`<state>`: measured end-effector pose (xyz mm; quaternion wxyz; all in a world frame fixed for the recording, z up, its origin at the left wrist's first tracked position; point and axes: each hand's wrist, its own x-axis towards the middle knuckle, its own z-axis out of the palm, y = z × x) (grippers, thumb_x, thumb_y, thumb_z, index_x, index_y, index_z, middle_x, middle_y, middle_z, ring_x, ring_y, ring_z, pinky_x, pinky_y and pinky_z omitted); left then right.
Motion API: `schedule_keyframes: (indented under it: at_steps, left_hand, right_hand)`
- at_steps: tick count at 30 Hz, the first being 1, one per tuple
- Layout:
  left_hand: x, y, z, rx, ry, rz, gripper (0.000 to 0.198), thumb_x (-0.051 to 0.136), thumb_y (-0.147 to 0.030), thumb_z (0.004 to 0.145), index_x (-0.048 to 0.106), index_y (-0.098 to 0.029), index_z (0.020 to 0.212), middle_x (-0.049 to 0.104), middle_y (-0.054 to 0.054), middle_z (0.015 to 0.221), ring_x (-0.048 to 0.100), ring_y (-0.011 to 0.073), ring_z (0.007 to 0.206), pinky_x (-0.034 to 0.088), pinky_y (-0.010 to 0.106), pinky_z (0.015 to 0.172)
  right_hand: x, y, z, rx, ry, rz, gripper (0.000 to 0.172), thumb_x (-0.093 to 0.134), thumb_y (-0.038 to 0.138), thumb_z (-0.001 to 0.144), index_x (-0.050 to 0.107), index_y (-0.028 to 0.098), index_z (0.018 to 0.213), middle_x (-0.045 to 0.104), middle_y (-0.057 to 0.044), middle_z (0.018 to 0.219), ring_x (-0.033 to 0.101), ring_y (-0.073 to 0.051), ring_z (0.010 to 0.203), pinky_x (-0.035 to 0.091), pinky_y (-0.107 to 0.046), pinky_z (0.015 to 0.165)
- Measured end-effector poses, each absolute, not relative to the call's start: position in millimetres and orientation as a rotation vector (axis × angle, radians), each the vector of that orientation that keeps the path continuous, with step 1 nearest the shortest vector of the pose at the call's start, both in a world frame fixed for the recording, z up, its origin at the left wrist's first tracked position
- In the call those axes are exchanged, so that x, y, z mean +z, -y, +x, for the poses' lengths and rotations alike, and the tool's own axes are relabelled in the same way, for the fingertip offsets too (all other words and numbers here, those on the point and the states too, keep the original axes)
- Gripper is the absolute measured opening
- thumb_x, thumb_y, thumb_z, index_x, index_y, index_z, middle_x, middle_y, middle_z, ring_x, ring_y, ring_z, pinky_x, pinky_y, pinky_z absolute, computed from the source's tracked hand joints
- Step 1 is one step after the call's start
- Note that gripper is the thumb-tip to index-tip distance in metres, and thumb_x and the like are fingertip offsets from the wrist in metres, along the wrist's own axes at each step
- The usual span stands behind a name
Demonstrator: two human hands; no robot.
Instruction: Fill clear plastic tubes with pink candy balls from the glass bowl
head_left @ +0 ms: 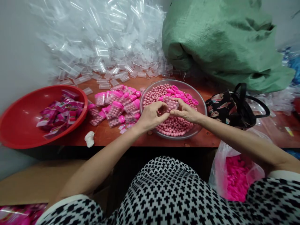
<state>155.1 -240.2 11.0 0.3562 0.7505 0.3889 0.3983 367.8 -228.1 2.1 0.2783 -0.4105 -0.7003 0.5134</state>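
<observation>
Filling a tube over the bowl [199,103]

Both hands, left [152,116] and right [186,112], pinch a clear tube [170,104] above the pink balls [173,125]; best keep it upright, low over the bowl.

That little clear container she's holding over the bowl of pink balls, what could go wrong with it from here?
Both hands, left hand and right hand, pinch the small clear container above the metal bowl.
1. If it tips, pink balls could spill; a few might bounce over the rim onto the table.
2. The filled containers lie piled beside the bowl, close to her left forearm; a nudge might roll them toward the table's edge.
</observation>
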Motion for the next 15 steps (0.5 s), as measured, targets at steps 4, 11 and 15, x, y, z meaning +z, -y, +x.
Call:
schedule_keyframes:
  at_steps: [4, 11, 15]
  left_hand:
    - [10, 240, 160, 0.942, -1.036, 1.893, 0.016, 0.070, -0.033, 0.079, 0.063, -0.018, 0.081, 0.067, 0.003, 0.080, 0.061, 0.0169, 0.072, 0.046, 0.028, 0.068]
    - [4, 227, 167, 0.882, -0.985, 1.650, 0.019, 0.076, -0.027, 0.072, 0.058, -0.018, 0.073, 0.060, -0.002, 0.068, 0.054, 0.0139, 0.064, 0.042, 0.026, 0.062]
    - [5, 223, 167, 0.888, -0.763, 1.236, 0.036, 0.085, -0.035, 0.065, 0.056, -0.018, 0.077, 0.061, -0.002, 0.071, 0.058, 0.0129, 0.065, 0.049, 0.025, 0.063]
  right_hand:
    - [-1, 230, 369, 1.289, 2.013, -1.147, 0.077, 0.055, 0.064, 0.092, 0.032, 0.017, 0.148, 0.060, -0.015, 0.134, 0.062, -0.025, 0.120, 0.053, -0.045, 0.104]
    - [8, 233, 374, 1.129, 2.309, -1.182, 0.072, 0.041, 0.063, 0.099, 0.034, 0.015, 0.152, 0.055, -0.018, 0.145, 0.055, -0.030, 0.133, 0.043, -0.050, 0.114]
    - [25, 232, 390, 0.866, 2.325, -1.199, 0.068, 0.054, 0.062, 0.095, 0.046, 0.018, 0.147, 0.054, -0.019, 0.147, 0.062, -0.030, 0.123, 0.051, -0.050, 0.105]
